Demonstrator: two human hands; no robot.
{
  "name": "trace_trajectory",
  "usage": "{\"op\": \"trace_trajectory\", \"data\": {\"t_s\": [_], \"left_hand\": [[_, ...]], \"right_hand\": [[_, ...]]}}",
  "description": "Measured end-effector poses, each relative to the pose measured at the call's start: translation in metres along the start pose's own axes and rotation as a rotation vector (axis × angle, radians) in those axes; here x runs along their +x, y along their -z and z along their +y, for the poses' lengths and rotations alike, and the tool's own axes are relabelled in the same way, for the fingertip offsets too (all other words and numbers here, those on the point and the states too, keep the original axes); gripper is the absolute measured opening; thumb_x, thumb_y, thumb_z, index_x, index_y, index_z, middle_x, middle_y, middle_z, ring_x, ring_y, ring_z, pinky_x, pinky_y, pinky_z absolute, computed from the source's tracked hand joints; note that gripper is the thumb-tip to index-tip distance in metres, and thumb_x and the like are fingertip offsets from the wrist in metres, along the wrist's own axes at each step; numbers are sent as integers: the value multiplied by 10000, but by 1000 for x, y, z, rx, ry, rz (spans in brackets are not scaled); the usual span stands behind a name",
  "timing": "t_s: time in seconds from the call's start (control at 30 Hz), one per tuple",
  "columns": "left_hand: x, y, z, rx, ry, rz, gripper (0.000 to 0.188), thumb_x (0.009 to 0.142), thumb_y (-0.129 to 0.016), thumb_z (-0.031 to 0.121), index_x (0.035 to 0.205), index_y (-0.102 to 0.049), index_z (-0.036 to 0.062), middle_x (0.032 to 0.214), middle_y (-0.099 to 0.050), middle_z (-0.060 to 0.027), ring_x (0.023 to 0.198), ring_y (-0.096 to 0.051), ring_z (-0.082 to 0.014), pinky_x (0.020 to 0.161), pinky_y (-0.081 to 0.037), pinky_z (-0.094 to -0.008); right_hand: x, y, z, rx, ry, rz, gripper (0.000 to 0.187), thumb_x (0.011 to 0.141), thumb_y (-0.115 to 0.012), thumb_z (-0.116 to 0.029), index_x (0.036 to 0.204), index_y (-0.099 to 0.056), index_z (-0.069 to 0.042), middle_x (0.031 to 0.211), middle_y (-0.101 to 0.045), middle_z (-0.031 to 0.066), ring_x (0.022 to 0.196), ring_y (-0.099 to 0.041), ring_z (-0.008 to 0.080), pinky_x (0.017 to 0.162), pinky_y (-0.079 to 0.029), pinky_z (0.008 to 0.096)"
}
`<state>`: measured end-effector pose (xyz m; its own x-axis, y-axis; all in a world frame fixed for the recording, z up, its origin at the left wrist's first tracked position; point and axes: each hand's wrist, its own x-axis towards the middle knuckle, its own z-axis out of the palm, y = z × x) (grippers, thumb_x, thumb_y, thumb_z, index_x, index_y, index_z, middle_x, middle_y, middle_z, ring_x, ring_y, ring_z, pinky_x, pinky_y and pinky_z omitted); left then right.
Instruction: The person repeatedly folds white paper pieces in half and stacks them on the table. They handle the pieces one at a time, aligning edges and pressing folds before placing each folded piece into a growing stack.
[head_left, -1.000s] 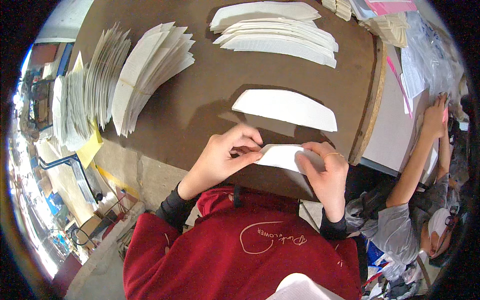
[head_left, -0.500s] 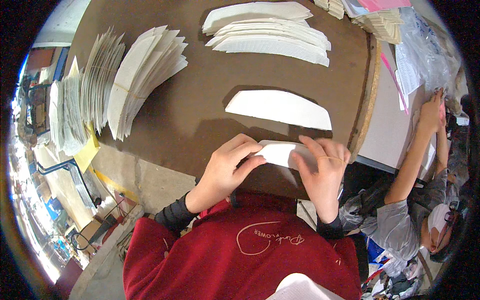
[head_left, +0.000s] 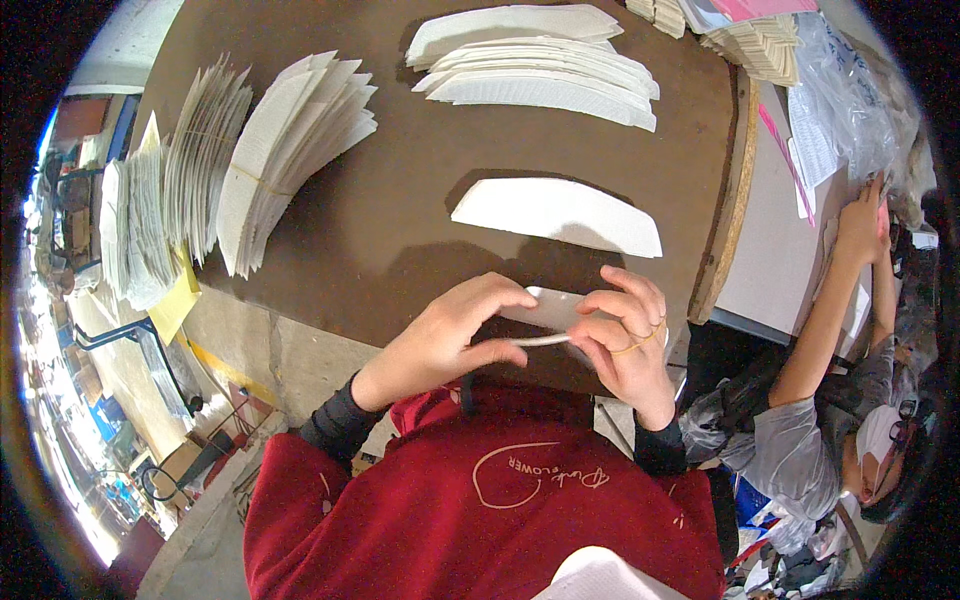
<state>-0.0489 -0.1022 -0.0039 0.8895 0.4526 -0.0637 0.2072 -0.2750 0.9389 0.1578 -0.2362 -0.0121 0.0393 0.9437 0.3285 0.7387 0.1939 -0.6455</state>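
Paper (head_left: 545,312), white and bent, spans between left hand (head_left: 448,332) and right hand (head_left: 630,352), both holding its ends above the worktop (head_left: 400,180).

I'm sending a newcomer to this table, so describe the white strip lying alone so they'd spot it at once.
On the big brown tabletop, find the left hand and right hand. Just beyond them lies a long white strip with an arched far edge. Unlike the piled strips farther back and the bundles at left, it lies apart, touching no other.
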Motion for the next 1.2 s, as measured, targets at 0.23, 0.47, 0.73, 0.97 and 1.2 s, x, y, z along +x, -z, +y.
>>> {"op": "trace_trajectory", "data": {"t_s": [0.23, 0.47, 0.73, 0.97, 1.2], "left_hand": [[4, 5, -1, -86, 186, 105, 310, 851, -742, 124, 1120, -621, 29, 1059, -673, -113, 950, -682, -238, 822, -544, -336], [2, -3, -5, -190, 274, 180, 294, 881, -710, 69, 1160, -634, 15, 1032, -701, -92, 939, -683, -149, 821, -549, -295], [2, 8, -9, -372, 216, 95, 335, 893, -646, -18, 1226, -627, 13, 1131, -679, -73, 1037, -654, -170, 889, -535, -307], [-3, 6, -13, -478, 265, 102, 293, 880, -679, -9, 1172, -664, 15, 1102, -702, -78, 1000, -667, -148, 870, -538, -287], [-3, -1, -12, -540, 284, 163, 230, 828, -729, -25, 1058, -719, -8, 1048, -731, -102, 936, -689, -154, 825, -548, -276]], "right_hand": [[-21, 37, 7, 863, -76, 220, 162, 983, -564, -324, 922, -541, -176, 637, -661, 52, 613, -636, 217, 724, -429, 444], [-26, 90, 7, 1583, -10, 882, 313, 1035, -446, -287, 787, -514, -109, 650, -623, 9, 509, -539, 108, 549, -418, 303], [10, 28, -17, 413, -639, -39, 127, 851, -734, -23, 970, -689, -28, 868, -724, 65, 783, -676, 98, 677, -523, 237], [33, 8, -22, 301, -593, -36, 120, 853, -746, -77, 958, -702, -38, 806, -718, 102, 703, -709, 167, 617, -539, 275], [33, 5, -20, 311, -515, 28, 129, 833, -764, -88, 932, -704, -30, 815, -721, 121, 710, -718, 211, 607, -538, 302]]}}
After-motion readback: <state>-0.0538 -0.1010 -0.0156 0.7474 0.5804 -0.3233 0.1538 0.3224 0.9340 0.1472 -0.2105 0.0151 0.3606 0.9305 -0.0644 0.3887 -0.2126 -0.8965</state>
